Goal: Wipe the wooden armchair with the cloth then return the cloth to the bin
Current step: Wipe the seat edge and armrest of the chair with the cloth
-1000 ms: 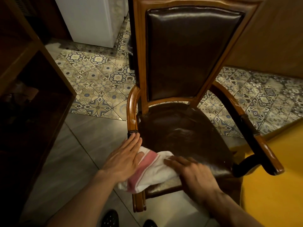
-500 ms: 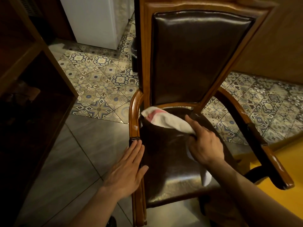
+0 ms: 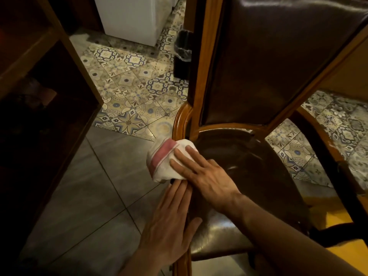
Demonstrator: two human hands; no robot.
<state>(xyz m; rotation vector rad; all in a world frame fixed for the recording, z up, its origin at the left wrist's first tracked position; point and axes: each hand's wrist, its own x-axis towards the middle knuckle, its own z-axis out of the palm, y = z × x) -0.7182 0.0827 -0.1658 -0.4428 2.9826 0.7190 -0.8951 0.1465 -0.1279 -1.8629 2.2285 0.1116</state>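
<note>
The wooden armchair [image 3: 201, 80] with a dark leather seat and back fills the middle and right of the head view. A white cloth with a red stripe [image 3: 162, 160] is draped over the chair's left armrest. My right hand [image 3: 201, 176] presses flat on the cloth, fingers spread across it. My left hand [image 3: 171, 228] lies flat along the left edge of the seat frame, just below the cloth, fingers straight and holding nothing. A dark bin with a plastic liner [image 3: 182, 52] stands on the floor behind the chair, partly hidden by its back.
A dark wooden shelf unit [image 3: 45, 100] stands close on the left. A white appliance [image 3: 133, 16] sits at the back on patterned tiles. Grey floor tiles lie between shelf and chair. A yellow surface [image 3: 346, 246] borders the chair's right armrest [image 3: 326, 148].
My right hand carried the cloth from the seat's front edge to the back of the seat, then left onto the left armrest. My left hand stayed on the seat's left edge.
</note>
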